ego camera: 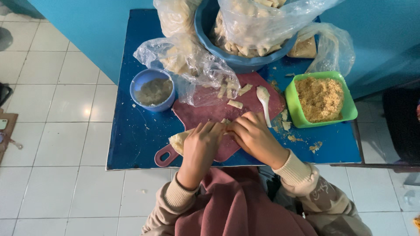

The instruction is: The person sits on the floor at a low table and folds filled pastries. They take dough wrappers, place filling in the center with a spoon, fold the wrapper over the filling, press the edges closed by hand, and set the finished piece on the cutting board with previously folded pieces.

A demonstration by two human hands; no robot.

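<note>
Both hands meet over a dark red cutting board (205, 114) on a small blue table (131, 135). My left hand (202, 144) presses down on a pale thin wrapper sheet (178, 140), whose corner sticks out to the left. My right hand (253, 136) pinches the same wrapper from the right, fingers curled on it. Small rolled pale pieces (235, 104) lie on the board beyond the hands, next to a white spoon (264, 99).
A green square tub of brown crumbs (320, 99) stands at the right. A small blue bowl of cloudy liquid (153, 90) sits at the left. A large blue basin (245, 61) with plastic bags (192, 65) of pale pieces fills the far side. White tiled floor surrounds the table.
</note>
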